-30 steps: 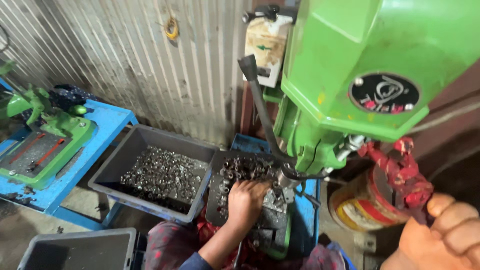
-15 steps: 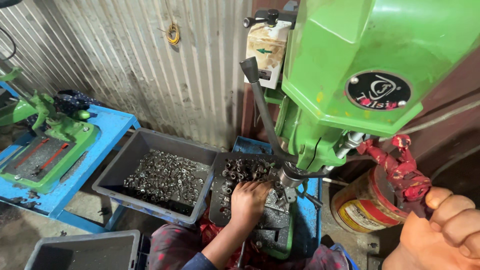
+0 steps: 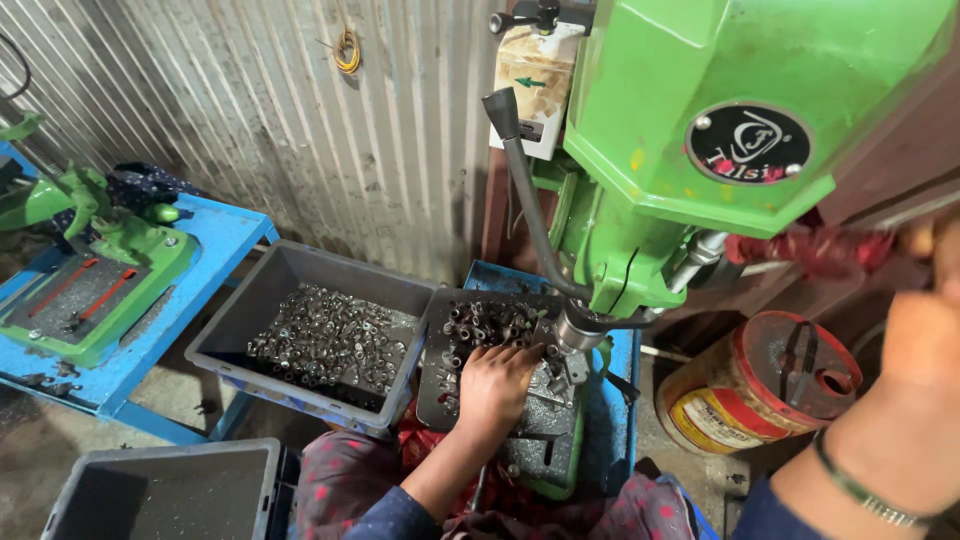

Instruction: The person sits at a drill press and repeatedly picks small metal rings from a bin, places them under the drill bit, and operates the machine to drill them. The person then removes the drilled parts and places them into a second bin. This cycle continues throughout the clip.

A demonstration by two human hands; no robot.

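My left hand [image 3: 495, 385] lies palm down on a dark tray [image 3: 440, 395] of small metal parts, its fingers curled and pinched on one part right beside the spindle [image 3: 578, 325] of a green drill press [image 3: 720, 120]. Its fingertips are partly hidden. My right hand [image 3: 925, 370], with a bracelet on the wrist, is raised at the right edge. It is closed round the blurred red-wrapped feed lever [image 3: 810, 250] that sticks out of the press.
A grey bin [image 3: 290, 265] of small metal parts stands left of the tray, with another grey bin [image 3: 160, 495] at the lower left. A small green machine [image 3: 100, 260] sits on a blue bench [image 3: 210, 240]. A red and yellow can [image 3: 760, 390] stands at the right. A black lever [image 3: 525, 190] rises above the tray.
My right hand has risen from the lower right corner, taking the red lever upward with it. My left hand has stayed on the tray by the spindle.
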